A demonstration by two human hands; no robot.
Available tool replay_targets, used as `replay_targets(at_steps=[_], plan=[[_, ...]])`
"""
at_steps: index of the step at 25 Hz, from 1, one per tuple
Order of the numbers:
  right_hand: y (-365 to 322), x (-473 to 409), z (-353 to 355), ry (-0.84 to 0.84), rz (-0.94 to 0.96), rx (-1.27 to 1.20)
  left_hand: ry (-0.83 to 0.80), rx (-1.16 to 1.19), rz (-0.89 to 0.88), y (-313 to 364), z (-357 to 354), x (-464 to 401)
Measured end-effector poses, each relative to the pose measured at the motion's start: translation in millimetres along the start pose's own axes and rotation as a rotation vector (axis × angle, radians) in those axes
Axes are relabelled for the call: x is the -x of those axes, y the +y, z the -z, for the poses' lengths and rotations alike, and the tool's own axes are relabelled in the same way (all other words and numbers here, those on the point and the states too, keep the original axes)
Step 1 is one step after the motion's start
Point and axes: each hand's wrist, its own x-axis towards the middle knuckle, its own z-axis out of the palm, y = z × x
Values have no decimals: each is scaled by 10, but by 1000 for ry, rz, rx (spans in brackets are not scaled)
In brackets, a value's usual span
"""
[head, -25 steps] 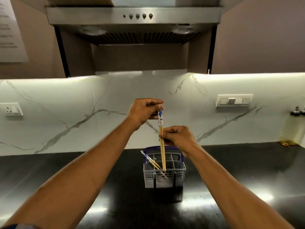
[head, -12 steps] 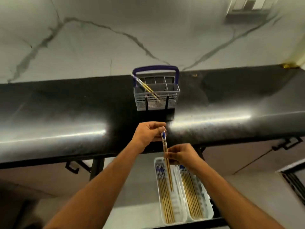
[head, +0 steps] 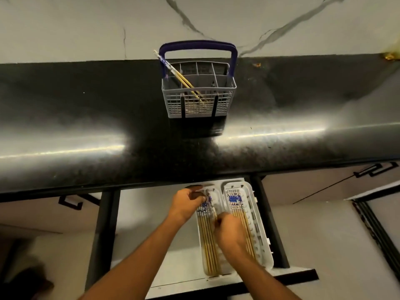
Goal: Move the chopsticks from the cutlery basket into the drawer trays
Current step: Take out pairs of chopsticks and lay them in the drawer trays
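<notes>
Placing step: left hand [head: 187, 203] and right hand [head: 229, 231] pinch bamboo chopstick pair [head: 211, 207] over left white plastic drawer tray [head: 225, 270]. Next: release, fetch pair left in grey cutlery basket [head: 225, 102].

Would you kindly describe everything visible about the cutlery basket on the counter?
The cutlery basket is a pale grey plastic grid box with inner dividers forming open-topped compartments and a dark blue arched handle. It stands upright on the black counter near the marble wall. A few chopsticks lean diagonally inside, blue-patterned ends poking over its left rim. No hand touches it.
</notes>
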Motion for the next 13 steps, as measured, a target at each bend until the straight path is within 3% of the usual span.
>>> replay_targets(at_steps=[4, 13], plan=[[-170, -98, -49, -66, 17, 312, 150, -80, 40, -159, 111, -30], [-269, -261, -168, -96, 32, 473, 186, -4, 86, -364, 223, -48]])
